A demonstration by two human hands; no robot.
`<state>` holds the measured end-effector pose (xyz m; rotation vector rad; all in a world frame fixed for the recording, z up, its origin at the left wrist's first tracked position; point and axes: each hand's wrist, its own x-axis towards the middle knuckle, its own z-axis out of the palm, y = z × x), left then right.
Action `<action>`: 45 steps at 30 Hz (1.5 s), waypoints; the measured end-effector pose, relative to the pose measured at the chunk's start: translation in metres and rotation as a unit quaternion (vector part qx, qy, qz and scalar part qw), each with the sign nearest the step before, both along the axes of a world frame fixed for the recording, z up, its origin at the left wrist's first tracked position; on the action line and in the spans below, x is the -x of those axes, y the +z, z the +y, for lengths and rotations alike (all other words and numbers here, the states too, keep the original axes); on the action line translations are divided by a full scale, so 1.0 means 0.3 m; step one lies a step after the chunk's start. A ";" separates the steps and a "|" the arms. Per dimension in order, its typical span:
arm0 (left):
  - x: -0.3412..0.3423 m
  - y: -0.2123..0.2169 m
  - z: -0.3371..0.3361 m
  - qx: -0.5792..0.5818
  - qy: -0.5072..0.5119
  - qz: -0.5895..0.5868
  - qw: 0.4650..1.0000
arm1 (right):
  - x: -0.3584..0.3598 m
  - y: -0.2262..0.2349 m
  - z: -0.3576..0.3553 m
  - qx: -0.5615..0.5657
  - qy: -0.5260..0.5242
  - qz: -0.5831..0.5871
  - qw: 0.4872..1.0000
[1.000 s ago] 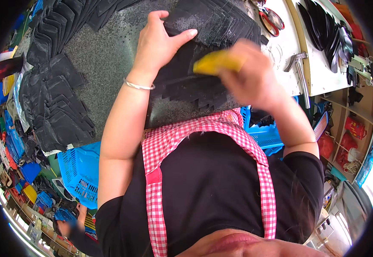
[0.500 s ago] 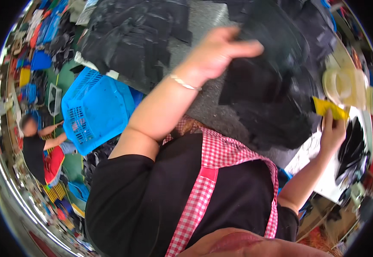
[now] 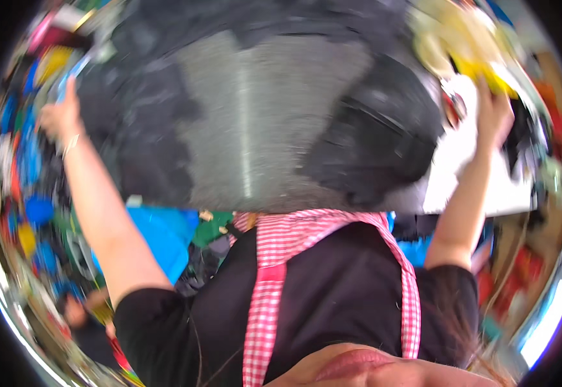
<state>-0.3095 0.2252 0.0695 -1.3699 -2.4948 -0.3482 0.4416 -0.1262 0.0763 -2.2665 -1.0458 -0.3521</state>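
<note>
Both hands spread wide: our right hand (image 3: 495, 113) grips a yellow tool (image 3: 481, 68) at the desk's (image 3: 274, 116) far right edge.
Our left hand (image 3: 58, 116) reaches the dark pieces (image 3: 132, 122) far left; its grip blurs, so we should steady before lifting.

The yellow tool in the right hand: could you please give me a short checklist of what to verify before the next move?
1. Right hand grips the yellow tool: ok, though blurred.
2. Left hand at the dark pieces on the left: contact cannot tell.
3. Grey worktop bare in the middle: ok.
4. Dark pile lying flat on the worktop: cannot tell, motion blur.
5. Both arms spread far apart, neither hand over the middle: not ok for working there.
</note>
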 end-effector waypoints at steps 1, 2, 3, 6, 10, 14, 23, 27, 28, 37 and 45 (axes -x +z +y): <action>-0.059 -0.020 -0.036 -0.110 -0.203 -0.054 0.972 | -0.008 0.020 0.044 0.032 -0.022 -0.019 0.999; -0.245 -0.052 -0.102 -0.155 -0.327 -0.217 0.907 | -0.091 -0.023 0.067 0.026 -0.005 -0.067 0.997; -0.487 -0.076 -0.227 -0.187 -0.425 -0.374 0.803 | -0.104 -0.045 0.086 -0.051 0.048 -0.067 0.995; -1.040 -0.105 -0.622 0.090 -0.528 -0.519 0.667 | -0.116 -0.113 0.135 -0.023 0.044 -0.114 0.992; -1.360 -0.214 -0.822 0.189 -0.515 -0.535 0.642 | -0.043 -0.102 0.180 0.034 0.035 -0.018 0.999; -1.465 -0.209 -0.884 0.153 -0.585 -0.355 0.713 | -0.185 -0.181 0.185 -0.118 0.111 0.123 0.979; -1.447 -0.236 -0.842 0.177 -0.515 -0.450 0.707 | -0.081 -0.148 -0.046 -0.194 0.240 0.628 0.715; -1.435 -0.250 -0.814 0.185 -0.514 -0.454 0.704 | 0.122 -0.117 -0.054 -0.024 0.267 0.491 0.829; -1.439 -0.249 -0.809 0.178 -0.523 -0.443 0.706 | 0.134 -0.161 -0.050 -0.034 0.347 0.290 0.891; -1.448 -0.240 -0.833 0.157 -0.536 -0.387 0.734 | 0.304 -0.067 -0.160 -0.019 0.499 -0.016 0.866; -1.433 -0.269 -0.820 0.150 -0.552 -0.376 0.729 | 0.432 -0.054 -0.272 -0.008 0.482 -0.131 0.866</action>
